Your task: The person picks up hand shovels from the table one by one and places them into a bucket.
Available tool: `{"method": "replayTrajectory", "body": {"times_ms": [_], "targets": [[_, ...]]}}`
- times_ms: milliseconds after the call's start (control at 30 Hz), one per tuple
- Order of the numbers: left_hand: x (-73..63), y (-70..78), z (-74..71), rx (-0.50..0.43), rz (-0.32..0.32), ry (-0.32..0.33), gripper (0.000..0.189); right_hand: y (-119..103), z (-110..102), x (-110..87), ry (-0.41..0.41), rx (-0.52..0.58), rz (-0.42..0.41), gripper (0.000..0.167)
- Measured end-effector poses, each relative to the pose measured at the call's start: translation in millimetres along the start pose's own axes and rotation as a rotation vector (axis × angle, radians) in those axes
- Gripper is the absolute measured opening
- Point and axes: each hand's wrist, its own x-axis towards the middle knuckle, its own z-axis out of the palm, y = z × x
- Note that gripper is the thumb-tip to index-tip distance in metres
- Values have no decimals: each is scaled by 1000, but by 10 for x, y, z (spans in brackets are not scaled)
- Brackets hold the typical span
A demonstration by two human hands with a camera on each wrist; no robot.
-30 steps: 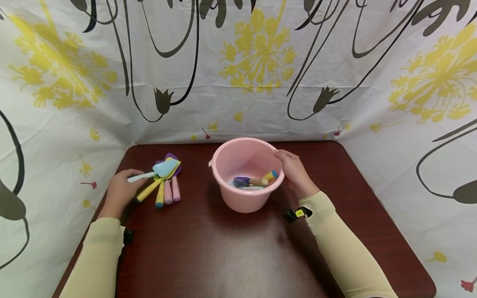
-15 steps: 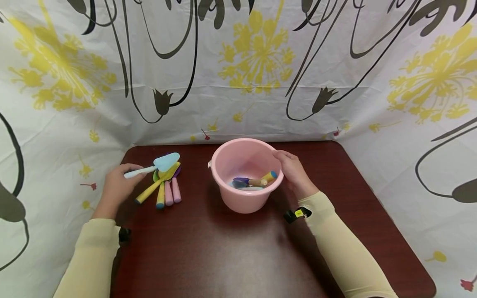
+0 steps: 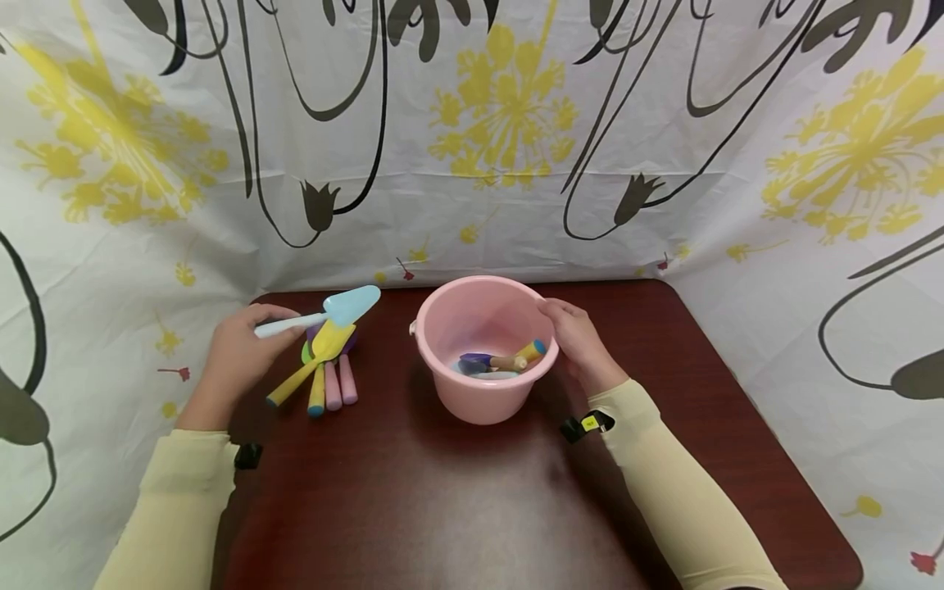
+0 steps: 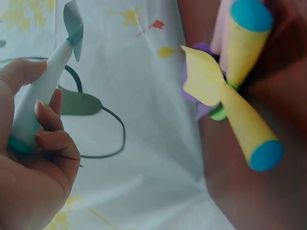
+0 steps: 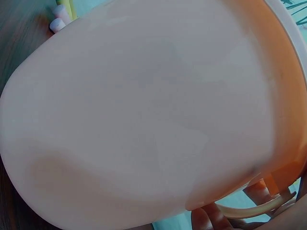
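A light blue toy trowel [image 3: 352, 306] is held by its handle in my left hand [image 3: 247, 352], lifted over a small pile of toy garden tools. In the left wrist view, fingers and thumb wrap the trowel's pale handle [image 4: 41, 91]. Below it lie a yellow shovel [image 3: 313, 360], another yellow handle [image 3: 316, 392], pink handles [image 3: 348, 378] and a purple piece mostly covered. My right hand [image 3: 583, 344] grips the right rim of a pink bucket [image 3: 483, 401]. Inside the bucket rest several tools, among them a purple-bladed one [image 3: 478, 358] and a yellow handle [image 3: 533, 350].
The dark red-brown table [image 3: 413, 508] carries the bucket at its middle and the tool pile at its left. A white curtain [image 3: 472, 205] with flower prints hangs behind and along both sides. The bucket's handle [image 5: 254, 209] shows near the right fingers.
My left hand has raised the light blue trowel off the pile, its blade moving up and to the right. My right hand stays on the bucket's rim.
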Motion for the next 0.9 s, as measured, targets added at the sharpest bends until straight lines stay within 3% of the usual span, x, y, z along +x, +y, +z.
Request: {"method": "replayTrajectory", "body": {"times_ms": [600, 900], "targets": [[-17, 695, 12, 6, 184, 7, 17, 20, -3, 11, -7, -6, -7, 59], [17, 989, 117, -17, 265, -67, 11, 38, -12, 10, -10, -7, -15, 60]]}}
